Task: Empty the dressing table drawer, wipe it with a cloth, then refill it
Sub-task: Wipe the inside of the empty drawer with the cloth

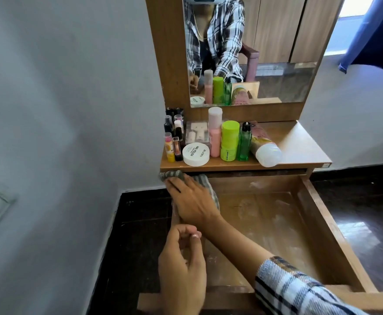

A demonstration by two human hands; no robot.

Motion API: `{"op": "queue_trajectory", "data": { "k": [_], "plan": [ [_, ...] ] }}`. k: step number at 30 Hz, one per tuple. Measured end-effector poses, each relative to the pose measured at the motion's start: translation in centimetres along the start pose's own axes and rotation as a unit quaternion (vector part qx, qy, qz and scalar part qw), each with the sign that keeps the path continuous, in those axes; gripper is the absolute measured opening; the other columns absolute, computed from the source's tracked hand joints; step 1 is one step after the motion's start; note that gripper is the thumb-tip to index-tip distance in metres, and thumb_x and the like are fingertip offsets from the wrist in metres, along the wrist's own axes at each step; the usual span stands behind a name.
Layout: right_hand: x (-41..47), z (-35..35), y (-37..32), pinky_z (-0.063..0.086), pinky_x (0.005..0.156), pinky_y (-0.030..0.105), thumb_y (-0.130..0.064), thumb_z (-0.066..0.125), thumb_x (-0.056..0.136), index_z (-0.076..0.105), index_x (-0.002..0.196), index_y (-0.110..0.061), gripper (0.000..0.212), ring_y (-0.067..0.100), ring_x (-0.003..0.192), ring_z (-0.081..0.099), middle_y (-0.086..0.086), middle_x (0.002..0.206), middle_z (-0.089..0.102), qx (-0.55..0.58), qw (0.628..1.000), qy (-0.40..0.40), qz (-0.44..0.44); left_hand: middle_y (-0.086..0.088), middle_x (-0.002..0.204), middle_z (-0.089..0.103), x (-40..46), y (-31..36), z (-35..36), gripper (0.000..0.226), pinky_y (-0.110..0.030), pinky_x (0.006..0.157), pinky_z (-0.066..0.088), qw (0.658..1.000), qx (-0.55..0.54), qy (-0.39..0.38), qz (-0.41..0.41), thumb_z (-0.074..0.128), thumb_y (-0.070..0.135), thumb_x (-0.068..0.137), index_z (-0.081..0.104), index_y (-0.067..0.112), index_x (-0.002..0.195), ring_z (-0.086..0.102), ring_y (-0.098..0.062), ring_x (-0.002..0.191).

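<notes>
Head view: wiping is judged in hand, the cloth being pressed by the flat-fingered right hand into the far-left corner of the emptied drawer, steadied by the curled left hand; dusty streaks remain.

From my feed, the wooden tabletop was crowded on its left: lipsticks, a white jar, pink bottle, green bottles, and a tube on its side.
</notes>
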State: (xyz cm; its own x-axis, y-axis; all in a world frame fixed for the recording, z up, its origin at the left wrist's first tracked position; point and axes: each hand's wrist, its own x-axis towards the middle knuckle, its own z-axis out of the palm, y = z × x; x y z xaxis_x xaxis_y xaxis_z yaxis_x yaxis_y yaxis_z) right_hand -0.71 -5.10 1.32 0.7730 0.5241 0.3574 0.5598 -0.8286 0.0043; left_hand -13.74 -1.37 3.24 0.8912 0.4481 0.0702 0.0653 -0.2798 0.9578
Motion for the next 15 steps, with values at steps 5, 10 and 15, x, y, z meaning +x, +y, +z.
{"op": "queue_trajectory", "data": {
  "k": [5,10,15],
  "plan": [
    [-0.5,0.0,0.9,0.047,0.093,0.037,-0.025,0.052,0.085,0.063,0.122,-0.022,0.039,0.02,0.104,0.062,-0.006,0.111,0.069,-0.015,0.998,-0.005,0.057,0.008,0.077,0.066,0.0,0.1,-0.3,0.017,-0.009,0.062,0.044,0.999,0.007,-0.038,-0.023,0.059,0.011,0.087,0.059,0.026,0.08,0.06,0.006,0.077],
    [-1.2,-0.9,1.5,0.03,0.11,0.041,-0.028,0.039,0.089,0.059,0.122,-0.016,0.04,0.03,0.12,0.052,0.004,0.12,0.065,0.05,0.981,-0.035,0.186,0.006,0.08,0.067,0.0,0.2,-0.7,0.017,-0.007,0.063,0.043,0.998,0.016,-0.056,-0.032,0.059,0.012,0.087,0.059,0.027,0.079,0.059,0.004,0.076],
    [-2.7,-1.2,5.5,0.041,0.103,0.041,-0.009,0.045,0.083,0.069,0.099,-0.005,0.029,0.031,0.102,0.063,0.014,0.095,0.071,-0.056,0.952,-0.05,0.297,0.004,0.077,0.067,0.0,0.2,-0.8,0.016,-0.005,0.062,0.042,0.997,0.003,-0.068,-0.032,0.059,0.011,0.088,0.059,0.023,0.077,0.058,0.004,0.075]
  ]
}}
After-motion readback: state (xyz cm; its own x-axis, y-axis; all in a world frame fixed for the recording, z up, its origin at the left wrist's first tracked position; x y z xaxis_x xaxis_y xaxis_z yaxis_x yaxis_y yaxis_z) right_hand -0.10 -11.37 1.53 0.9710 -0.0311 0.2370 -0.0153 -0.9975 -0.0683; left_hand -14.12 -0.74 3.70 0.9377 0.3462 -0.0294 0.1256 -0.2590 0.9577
